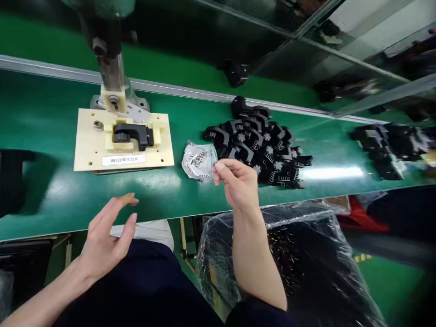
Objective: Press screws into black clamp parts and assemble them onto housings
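Observation:
My right hand point(238, 179) is at the right edge of a clear plastic bag point(191, 167) that holds small metal screws point(198, 159). Its thumb and forefinger are pinched together; whatever lies between them is too small to make out. My left hand point(109, 231) hovers over the bench's front edge with thumb and fingers apart, holding nothing. An orange-yellow cover shows on one of its fingers. Beyond it, a black curved plastic part point(133, 133) sits in the cream nest of a fixture plate point(83, 145) with a white label.
Above the fixture hangs a press head point(114, 77). A heap of black plastic parts point(252, 141) lies right of the bag on the green bench point(163, 193). Below the bench edge, a plastic-lined container point(306, 254) stands at right. More dark parts point(381, 145) lie farther right.

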A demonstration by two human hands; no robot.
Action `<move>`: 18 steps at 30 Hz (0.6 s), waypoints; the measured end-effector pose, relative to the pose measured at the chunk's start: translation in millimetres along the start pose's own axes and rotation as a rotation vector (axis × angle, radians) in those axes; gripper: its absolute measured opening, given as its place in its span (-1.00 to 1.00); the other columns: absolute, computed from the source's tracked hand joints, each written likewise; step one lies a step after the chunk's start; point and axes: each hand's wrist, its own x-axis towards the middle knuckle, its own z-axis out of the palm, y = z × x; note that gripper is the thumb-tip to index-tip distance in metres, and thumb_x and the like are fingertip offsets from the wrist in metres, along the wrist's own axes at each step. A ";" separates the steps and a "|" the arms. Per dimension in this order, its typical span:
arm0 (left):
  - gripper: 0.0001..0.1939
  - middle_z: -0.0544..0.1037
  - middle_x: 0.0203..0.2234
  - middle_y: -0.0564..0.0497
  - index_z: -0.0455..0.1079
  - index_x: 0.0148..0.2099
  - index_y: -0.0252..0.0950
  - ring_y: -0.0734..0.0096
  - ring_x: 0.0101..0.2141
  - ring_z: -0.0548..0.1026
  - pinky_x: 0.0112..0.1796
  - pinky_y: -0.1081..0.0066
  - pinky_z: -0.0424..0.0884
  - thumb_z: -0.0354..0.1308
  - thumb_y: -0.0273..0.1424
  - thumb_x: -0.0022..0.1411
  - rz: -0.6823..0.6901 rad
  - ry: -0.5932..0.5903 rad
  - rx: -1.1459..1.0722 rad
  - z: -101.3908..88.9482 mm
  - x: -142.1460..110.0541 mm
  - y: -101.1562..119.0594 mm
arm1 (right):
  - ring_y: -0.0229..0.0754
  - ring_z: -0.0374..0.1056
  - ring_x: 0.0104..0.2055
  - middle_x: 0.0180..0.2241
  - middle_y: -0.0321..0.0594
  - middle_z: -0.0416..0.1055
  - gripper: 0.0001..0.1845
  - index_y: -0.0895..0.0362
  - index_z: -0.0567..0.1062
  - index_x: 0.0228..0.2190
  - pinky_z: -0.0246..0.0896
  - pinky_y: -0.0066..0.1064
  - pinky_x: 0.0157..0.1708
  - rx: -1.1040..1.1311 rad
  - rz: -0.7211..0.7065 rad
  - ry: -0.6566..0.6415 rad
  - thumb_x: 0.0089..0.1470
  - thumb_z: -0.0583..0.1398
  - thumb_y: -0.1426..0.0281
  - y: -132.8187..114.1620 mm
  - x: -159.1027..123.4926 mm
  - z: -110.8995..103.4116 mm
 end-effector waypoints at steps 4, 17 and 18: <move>-0.74 0.54 -0.37 0.10 0.40 -0.03 -0.22 0.56 -0.31 0.51 -0.18 0.55 0.44 0.15 -0.53 0.24 -0.238 -0.047 -0.305 13.8 7.9 18.6 | -0.45 0.11 -0.72 -0.64 -0.35 0.35 -0.86 0.16 0.52 -0.62 -0.04 -0.58 -0.76 0.298 0.321 -0.168 -0.15 0.36 0.40 6.6 -46.0 36.3; -0.75 0.43 -0.54 0.15 0.40 -0.13 -0.30 0.61 -0.52 0.41 -0.45 0.57 0.40 0.25 -0.54 0.10 -0.542 0.080 -0.684 10.0 13.4 18.8 | -0.39 0.14 -0.66 -0.67 -0.39 0.27 -0.83 0.13 0.48 -0.54 0.06 -0.53 -0.66 0.441 0.429 -0.137 -0.03 0.31 0.33 46.1 -115.1 117.8; -0.75 0.43 -0.54 0.15 0.39 -0.13 -0.30 0.60 -0.52 0.41 -0.46 0.56 0.41 0.25 -0.53 0.10 -0.549 0.088 -0.689 10.3 12.6 17.9 | -0.39 0.14 -0.66 -0.66 -0.39 0.28 -0.83 0.13 0.47 -0.54 0.07 -0.52 -0.66 0.426 0.424 -0.140 -0.03 0.31 0.33 46.9 -115.6 118.5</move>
